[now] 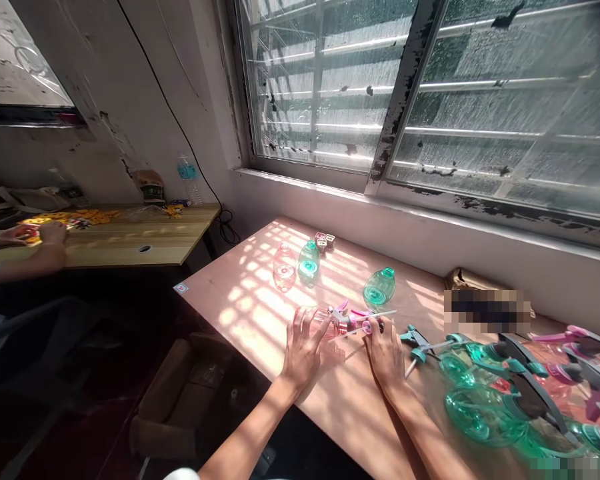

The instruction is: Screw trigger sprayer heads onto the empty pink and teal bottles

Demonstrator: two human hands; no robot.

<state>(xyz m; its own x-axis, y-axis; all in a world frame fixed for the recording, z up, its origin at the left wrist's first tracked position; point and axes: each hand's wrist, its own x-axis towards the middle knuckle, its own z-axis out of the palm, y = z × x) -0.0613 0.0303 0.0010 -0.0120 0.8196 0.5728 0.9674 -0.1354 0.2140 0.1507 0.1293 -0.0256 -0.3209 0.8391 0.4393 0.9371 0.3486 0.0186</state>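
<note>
My left hand (pixel 304 340) is wrapped round a clear pink plastic bottle (pixel 325 325), tipped on its side above the table with its neck pointing right. Closed at the bottle's neck, my right hand (pixel 384 347) grips a pink trigger spray head (pixel 367 326). Thin pale tubes stick out around the fingers. Which tube belongs to which part is hard to make out. Beside my right hand lies a loose green spray head (pixel 418 343). Past my hands stand a green bottle (pixel 379 288), another green bottle (pixel 309 263) and a pink bottle (pixel 284 268).
Several green and pink bottles with spray heads (pixel 495 407) crowd the table's right side. Small dark boxes (pixel 324 243) sit near the window wall. A cardboard box (pixel 167 393) is on the floor. At another desk (pixel 180 233), a person's hands (pixel 53 235) handle yellow pieces.
</note>
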